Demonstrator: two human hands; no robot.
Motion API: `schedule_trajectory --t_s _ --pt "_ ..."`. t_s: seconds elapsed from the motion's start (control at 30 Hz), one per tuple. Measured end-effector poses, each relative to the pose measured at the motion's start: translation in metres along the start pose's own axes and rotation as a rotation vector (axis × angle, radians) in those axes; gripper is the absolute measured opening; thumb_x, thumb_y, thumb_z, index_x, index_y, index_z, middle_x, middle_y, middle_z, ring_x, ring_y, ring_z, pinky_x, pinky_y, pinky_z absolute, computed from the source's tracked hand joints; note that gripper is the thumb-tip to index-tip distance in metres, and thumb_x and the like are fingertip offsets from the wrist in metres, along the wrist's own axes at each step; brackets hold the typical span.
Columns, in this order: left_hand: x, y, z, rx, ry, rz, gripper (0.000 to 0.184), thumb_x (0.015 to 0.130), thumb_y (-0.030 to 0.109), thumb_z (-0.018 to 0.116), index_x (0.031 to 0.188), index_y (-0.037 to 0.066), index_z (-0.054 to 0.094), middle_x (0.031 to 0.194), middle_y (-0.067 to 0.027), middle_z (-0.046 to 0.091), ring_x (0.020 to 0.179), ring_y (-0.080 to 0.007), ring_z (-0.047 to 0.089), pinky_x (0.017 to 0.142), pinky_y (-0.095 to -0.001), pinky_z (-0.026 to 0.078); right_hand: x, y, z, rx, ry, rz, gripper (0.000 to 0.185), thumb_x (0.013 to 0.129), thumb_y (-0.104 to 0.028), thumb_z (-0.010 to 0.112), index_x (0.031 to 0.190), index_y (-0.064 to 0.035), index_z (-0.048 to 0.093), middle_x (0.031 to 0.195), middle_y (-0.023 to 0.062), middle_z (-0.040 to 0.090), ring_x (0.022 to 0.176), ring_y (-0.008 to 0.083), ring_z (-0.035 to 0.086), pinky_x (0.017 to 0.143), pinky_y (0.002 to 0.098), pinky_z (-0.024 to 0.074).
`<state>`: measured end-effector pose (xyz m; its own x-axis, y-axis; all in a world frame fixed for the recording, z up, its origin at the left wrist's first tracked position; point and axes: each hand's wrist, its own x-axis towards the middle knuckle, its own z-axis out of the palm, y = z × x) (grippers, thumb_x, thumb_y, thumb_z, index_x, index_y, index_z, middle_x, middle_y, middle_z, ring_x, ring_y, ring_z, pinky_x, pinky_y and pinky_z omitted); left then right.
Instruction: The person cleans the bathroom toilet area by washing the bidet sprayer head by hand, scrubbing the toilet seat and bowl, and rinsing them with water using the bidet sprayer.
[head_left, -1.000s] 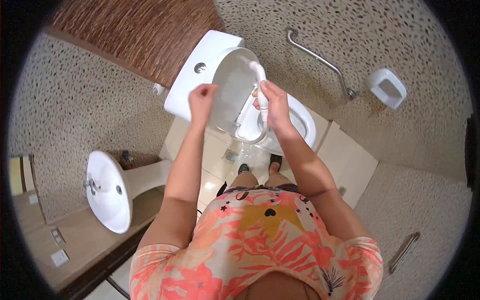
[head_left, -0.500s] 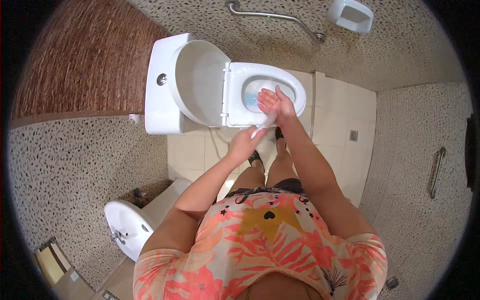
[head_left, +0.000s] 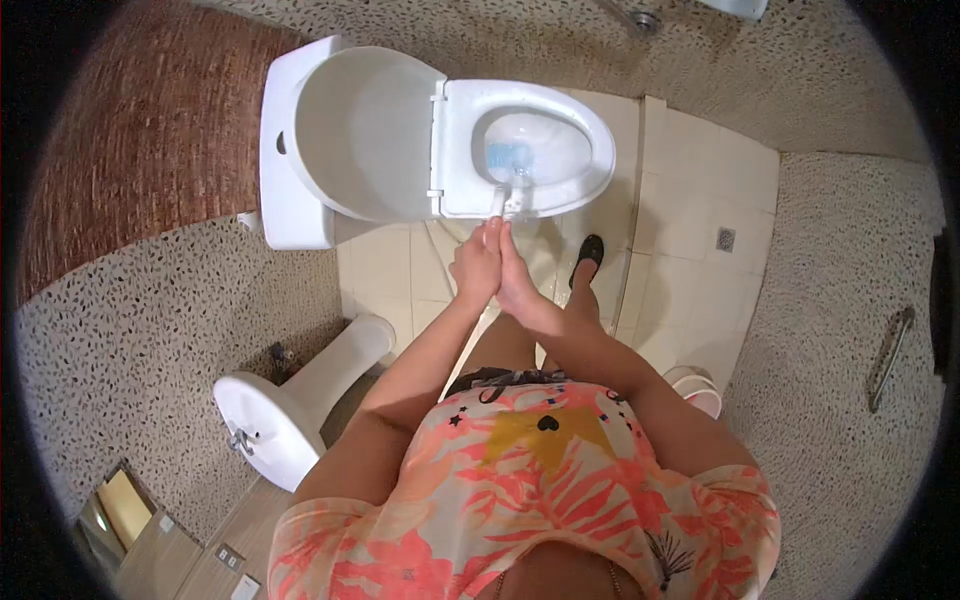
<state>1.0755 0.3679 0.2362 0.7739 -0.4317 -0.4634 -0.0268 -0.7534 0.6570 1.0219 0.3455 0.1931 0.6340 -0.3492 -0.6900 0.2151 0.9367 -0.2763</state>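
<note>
My left hand (head_left: 477, 265) is closed around a white bidet sprayer (head_left: 497, 202), whose head points away from me at the near rim of the toilet bowl. Against it presses my right hand (head_left: 516, 275), its fingers closed together by the sprayer's base; part of its grip is hidden. Splashing water shows just right of the sprayer head. The white toilet (head_left: 460, 150) has its lid and seat up, with blue-tinted water (head_left: 508, 156) inside the bowl.
A white pedestal sink (head_left: 262, 425) stands at the left. On the right wall is a metal grab bar (head_left: 888, 360). A floor drain (head_left: 726, 239) lies in the tiles, and a pale bucket (head_left: 697, 388) stands beside my right side. One dark shoe (head_left: 588, 255) shows.
My right hand, held open over the bowl before, has come back toward me and joined my left. The sprayer now points toward the bowl. The view has shifted.
</note>
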Motion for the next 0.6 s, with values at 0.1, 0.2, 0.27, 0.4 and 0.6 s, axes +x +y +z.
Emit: schedule_trajectory --t_s 0.1,0.2,0.27,0.4,0.6 --pt "-0.012 0.022 0.013 0.465 -0.189 -0.035 0.06 0.089 0.053 0.029 0.099 0.003 0.061 0.112 -0.0256 0.048 0.105 -0.0322 0.045 0.085 -0.0431 0.036 0.001 -0.024 -0.041 -0.556 -0.089 -0.327 0.045 0.093 -0.041 0.034 0.121 -0.0049 0.031 0.112 0.0137 0.047 0.105 0.0204 0.045 0.091 0.0311 0.034" --pt "0.008 -0.046 0.047 -0.149 -0.234 -0.118 0.073 0.088 0.059 0.02 0.102 -0.001 0.058 0.107 -0.0208 0.052 0.1 -0.0282 0.049 0.084 -0.0442 0.036 -0.017 -0.064 -0.047 -0.87 -0.02 -0.167 0.046 0.091 -0.039 0.041 0.121 -0.0061 0.03 0.099 0.014 0.054 0.089 0.0253 0.054 0.081 0.0334 0.0409" --pt "0.025 -0.013 0.022 -0.432 -0.213 -0.477 0.078 0.085 0.064 0.013 0.107 0.001 0.053 0.095 -0.012 0.059 0.087 -0.0222 0.055 0.084 -0.0414 0.039 -0.009 -0.065 -0.055 -0.997 0.037 -0.507 0.04 0.088 -0.038 0.046 0.11 -0.0046 0.04 0.081 0.0146 0.056 0.071 0.0279 0.056 0.068 0.0369 0.0434" --pt "0.088 -0.026 0.039 -0.865 -0.332 -0.64 0.036 0.092 0.034 0.04 0.1 0.002 0.055 0.074 -0.0044 0.057 0.064 -0.0124 0.055 0.054 -0.027 0.049 -0.021 -0.111 -0.028 -1.402 -0.29 -0.248 0.039 0.088 -0.04 0.046 0.079 -0.0021 0.048 0.063 0.0133 0.052 0.062 0.0271 0.055 0.06 0.0388 0.0424" --pt "0.191 -0.049 0.182 -0.91 -0.4 -0.37 0.029 0.085 0.026 0.055 0.099 0.0 0.055 0.08 -0.0092 0.059 0.062 -0.0156 0.056 0.057 -0.0295 0.047 0.016 -0.127 -0.103 -0.855 -0.011 0.102 0.04 0.09 -0.042 0.04 0.089 -0.0045 0.054 0.065 0.0049 0.054 0.055 0.0149 0.053 0.054 0.0297 0.0433"
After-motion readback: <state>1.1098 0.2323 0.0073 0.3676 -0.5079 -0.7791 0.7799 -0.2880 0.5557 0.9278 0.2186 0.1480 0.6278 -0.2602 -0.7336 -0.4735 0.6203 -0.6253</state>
